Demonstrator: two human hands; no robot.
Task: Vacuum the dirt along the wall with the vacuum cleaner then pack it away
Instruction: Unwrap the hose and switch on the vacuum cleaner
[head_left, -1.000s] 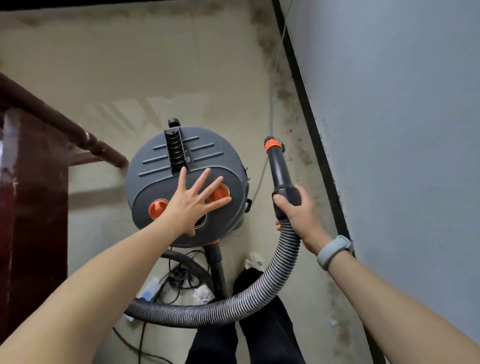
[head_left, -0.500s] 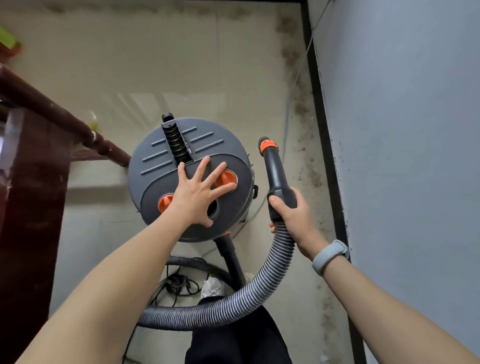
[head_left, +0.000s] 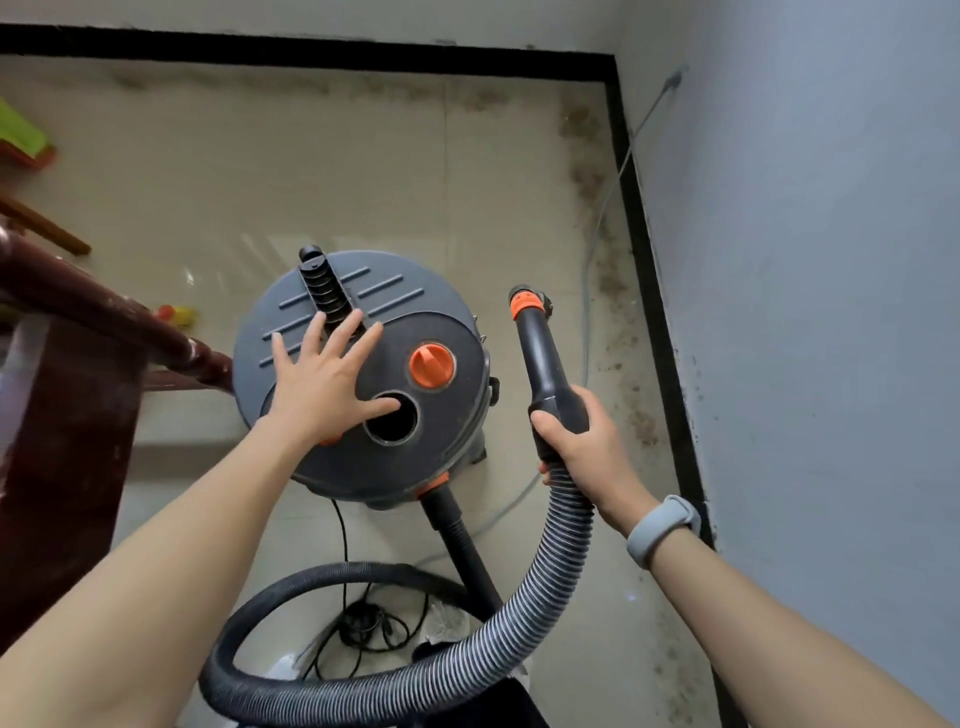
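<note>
Left hand (head_left: 322, 379) flat, fingers spread on the vacuum canister (head_left: 363, 374) lid; right hand (head_left: 582, 441) grips the hose handle (head_left: 545, 374) — vacuuming not begun, nozzle must drop toward the wall dirt (head_left: 613, 291).

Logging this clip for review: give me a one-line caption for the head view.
Left hand flat on the vacuum cleaner lid, right hand gripping the hose handle beside dirt along the wall.

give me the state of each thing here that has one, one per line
grey round vacuum cleaner drum: upright on the floor, lid on
left hand: fingers spread flat on the drum lid
orange knob: uncovered on the lid
round port: open, nothing plugged in
black hose wand: held tilted, orange tip off the floor
right hand: grips the wand
grey ribbed hose: looped on the floor
dirt: along the wall
</note>
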